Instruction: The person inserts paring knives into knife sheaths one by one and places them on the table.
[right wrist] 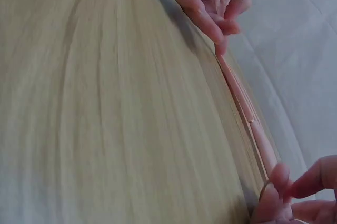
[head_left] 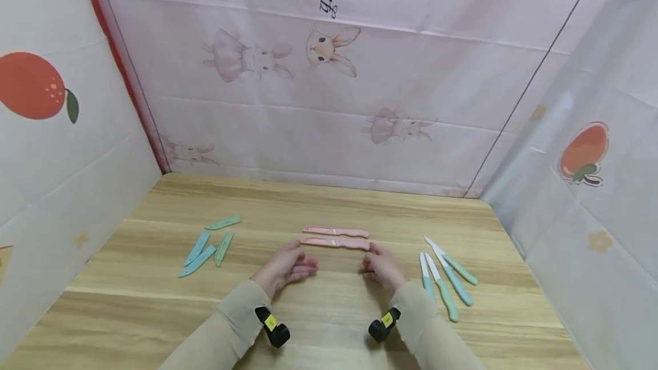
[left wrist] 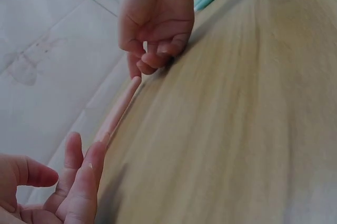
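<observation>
Reaching over the near side of a light wood-grain table (head_left: 329,313): two arms in beige sleeves (head_left: 208,338), each wrist with a small black unit (head_left: 277,334) bearing a yellow label.

Off the right wrist: two blue-handled, white-bladed knives (head_left: 459,286) and two green-handled, white-bladed knives (head_left: 446,300), handles toward the person. Blades of the rightmost two appear to overlap.

Left hand (head_left: 285,267) is unclenched, fingers relaxed, a fingertip touching the sheathed end of a slim pink knife (head_left: 349,244). Right hand (head_left: 382,269) has loosely bent fingers, a fingertip on the handle end of the same knife. Both wrist views show touching at the ends, fingers not wrapped round it.

That knife lies crosswise between the hands, blade hidden in its pink sheath, tip left.

Well left of it: two blue blade sheaths (head_left: 197,261) close together, two green blade sheaths (head_left: 224,250) beside and beyond.

Just past the touched knife, roughly parallel and apart: a matching pink sheathed knife (head_left: 354,233).

Farthest: pink rabbit-print sheet (head_left: 319,130) behind the table, pale fruit-print sheets (head_left: 61,176) at both sides.
</observation>
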Motion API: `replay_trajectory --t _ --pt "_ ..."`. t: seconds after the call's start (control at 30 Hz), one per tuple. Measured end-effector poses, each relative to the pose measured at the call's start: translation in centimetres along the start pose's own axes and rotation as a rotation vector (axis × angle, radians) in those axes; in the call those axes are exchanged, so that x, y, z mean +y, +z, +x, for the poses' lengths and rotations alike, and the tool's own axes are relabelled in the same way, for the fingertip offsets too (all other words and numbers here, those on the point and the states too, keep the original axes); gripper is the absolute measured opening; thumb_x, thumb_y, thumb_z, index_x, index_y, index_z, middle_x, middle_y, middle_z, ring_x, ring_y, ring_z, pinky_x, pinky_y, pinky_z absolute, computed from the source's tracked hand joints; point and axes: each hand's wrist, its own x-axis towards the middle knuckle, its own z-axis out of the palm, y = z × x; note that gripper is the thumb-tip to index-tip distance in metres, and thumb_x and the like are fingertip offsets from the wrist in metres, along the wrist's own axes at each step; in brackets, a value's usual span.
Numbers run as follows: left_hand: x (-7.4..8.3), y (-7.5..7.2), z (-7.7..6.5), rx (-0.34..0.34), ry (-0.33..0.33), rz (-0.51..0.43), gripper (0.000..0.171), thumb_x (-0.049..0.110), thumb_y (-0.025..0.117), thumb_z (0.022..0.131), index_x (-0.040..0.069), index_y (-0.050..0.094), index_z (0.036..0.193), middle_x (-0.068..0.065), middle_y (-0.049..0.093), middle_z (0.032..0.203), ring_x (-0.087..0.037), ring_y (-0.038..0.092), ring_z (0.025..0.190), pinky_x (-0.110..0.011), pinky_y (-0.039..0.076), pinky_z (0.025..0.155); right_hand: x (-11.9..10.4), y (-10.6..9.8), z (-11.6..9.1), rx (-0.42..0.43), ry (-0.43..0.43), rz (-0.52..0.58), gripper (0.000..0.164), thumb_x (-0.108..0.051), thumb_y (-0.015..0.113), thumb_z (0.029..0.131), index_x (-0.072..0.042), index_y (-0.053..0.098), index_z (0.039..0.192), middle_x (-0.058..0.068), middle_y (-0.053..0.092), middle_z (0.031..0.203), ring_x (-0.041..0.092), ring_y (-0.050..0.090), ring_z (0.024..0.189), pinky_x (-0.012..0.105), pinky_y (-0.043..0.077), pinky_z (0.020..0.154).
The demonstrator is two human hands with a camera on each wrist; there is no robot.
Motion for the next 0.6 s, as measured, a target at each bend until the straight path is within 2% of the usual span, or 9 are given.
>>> replay_trajectory --t 0.2,0.4,0.6 --pt "-0.25 -0.08 0.08 -0.015 -0.025 0.031 0.061 0.007 0.035 0.097 0.009 0.005 0.150 -0.011 0.070 0.089 -0.022 0.068 0.081 -0.021 0.053 0.054 0.03 -0.19 0.13 -0.040 -0.001 -0.061 0.064 0.001 0.044 0.088 0.002 0.017 0.146 0.008 0.055 0.077 0.013 0.055 0.065 0.023 0.049 0.054" --pt "-0.10 -0.16 -0.06 -0.009 -0.033 0.028 0.063 0.007 0.036 0.095 0.011 0.006 0.150 -0.009 0.070 0.087 -0.021 0.068 0.080 -0.021 0.053 0.053 0.10 -0.23 0.35 -0.053 -0.002 -0.096 0.066 0.001 0.044 0.087 0.001 0.016 0.147 0.005 0.054 0.069 0.012 0.054 0.061 0.022 0.048 0.052" --pt "-0.18 -0.17 -0.03 -0.006 -0.038 0.008 0.062 0.006 0.035 0.095 0.012 0.006 0.150 -0.011 0.069 0.089 -0.022 0.068 0.082 -0.022 0.053 0.053 0.22 -0.26 0.29 -0.052 0.003 -0.117 0.068 0.000 0.045 0.086 0.001 0.015 0.147 0.006 0.055 0.072 0.013 0.055 0.062 0.023 0.049 0.054"
